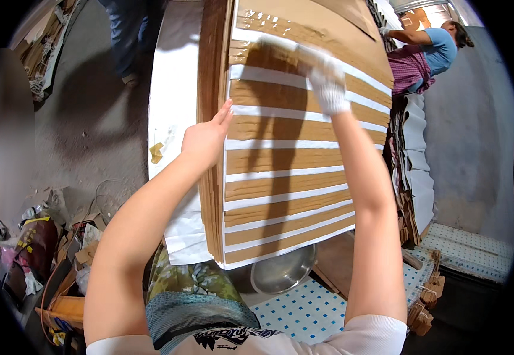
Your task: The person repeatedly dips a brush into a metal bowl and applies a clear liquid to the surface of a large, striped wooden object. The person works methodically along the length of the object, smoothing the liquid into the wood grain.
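Note:
A tall stack of brown cardboard sheets (pixel 212 195) stands before me. Its top is a row of brown cardboard strips (pixel 269 158) alternating with white bands. My right hand (pixel 328 80), in a white glove, is closed around a wide brush (pixel 277 52) over the far strips; hand and brush are blurred by motion. A glossy wet film lies on the strips near the brush. My bare left hand (pixel 207 137) rests against the stack's left edge, its fingers stretched forward and holding nothing.
A metal basin (pixel 283 269) sits below the stack's near edge. Scraps and bags (pixel 38 242) clutter the floor at left. A person in a blue shirt (pixel 440 52) works at far right beside layered sheets (pixel 415 136). Another person's legs (pixel 128 35) show at upper left.

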`<state>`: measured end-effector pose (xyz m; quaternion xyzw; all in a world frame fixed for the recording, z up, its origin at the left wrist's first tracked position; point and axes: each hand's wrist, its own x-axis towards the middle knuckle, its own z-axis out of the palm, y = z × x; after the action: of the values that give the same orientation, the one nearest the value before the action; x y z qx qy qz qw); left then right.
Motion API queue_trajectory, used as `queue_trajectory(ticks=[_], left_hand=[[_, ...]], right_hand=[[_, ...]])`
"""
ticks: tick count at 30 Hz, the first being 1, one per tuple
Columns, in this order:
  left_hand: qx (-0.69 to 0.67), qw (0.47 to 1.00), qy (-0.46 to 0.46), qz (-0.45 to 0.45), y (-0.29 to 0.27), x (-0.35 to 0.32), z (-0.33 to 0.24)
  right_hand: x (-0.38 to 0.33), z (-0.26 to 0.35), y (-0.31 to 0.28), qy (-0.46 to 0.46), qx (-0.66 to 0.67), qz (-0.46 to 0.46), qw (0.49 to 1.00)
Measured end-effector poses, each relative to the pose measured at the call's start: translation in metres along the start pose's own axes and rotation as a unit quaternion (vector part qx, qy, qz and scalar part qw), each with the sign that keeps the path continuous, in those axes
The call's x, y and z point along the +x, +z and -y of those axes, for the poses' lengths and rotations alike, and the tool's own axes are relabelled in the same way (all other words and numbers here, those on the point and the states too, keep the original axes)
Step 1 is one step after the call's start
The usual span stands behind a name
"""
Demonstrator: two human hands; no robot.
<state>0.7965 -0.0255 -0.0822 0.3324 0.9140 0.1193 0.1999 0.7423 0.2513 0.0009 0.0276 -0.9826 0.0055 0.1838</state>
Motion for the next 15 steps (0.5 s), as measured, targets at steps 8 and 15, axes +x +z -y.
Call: queue_trajectory(ticks=[8, 15], left_hand=[[-0.036, 0.996, 0.027, -0.079, 0.012, 0.009, 0.019], [0.008, 0.996, 0.041, -0.077, 0.007, 0.014, 0.015]], right_hand=[[-0.028, 0.013, 0.043, 0.005, 0.144, -0.041, 0.989], [-0.248, 0.068, -0.010, -0.021, 0.117, 0.074, 0.990]])
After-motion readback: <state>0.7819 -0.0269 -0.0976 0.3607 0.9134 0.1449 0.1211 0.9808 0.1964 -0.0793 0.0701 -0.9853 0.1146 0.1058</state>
